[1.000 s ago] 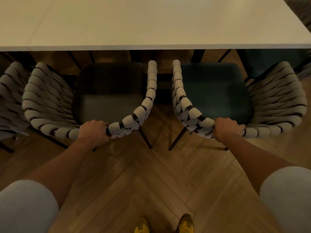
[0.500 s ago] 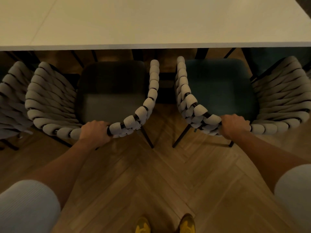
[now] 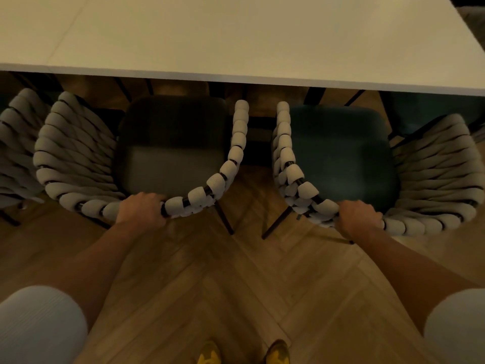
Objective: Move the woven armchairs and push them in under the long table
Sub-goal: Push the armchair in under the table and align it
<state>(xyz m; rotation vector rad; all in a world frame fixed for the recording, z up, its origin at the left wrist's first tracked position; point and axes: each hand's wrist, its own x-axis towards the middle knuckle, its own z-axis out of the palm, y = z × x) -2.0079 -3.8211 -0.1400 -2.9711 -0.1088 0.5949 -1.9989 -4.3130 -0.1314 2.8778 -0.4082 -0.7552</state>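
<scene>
Woven left chair [image 3: 76,153] gripped by your left hand [image 3: 143,210], right chair [image 3: 433,169] by right hand [image 3: 358,218] | table [image 3: 236,35] dead ahead

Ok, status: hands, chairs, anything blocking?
Left hand grips left armchair, right hand grips right armchair, at back rims. Seats mostly outside long table. Nothing seen blocking.

worktop [image 3: 236,35]: plain off-white
left armchair [image 3: 78,158]: pale grey chunky weave, dark grey seat, black frame
right armchair [image 3: 433,166]: same grey weave, teal seat
floor [image 3: 249,285]: brown herringbone wood
shoes [image 3: 210,355]: yellow
sleeves [image 3: 36,324]: light ribbed grey
</scene>
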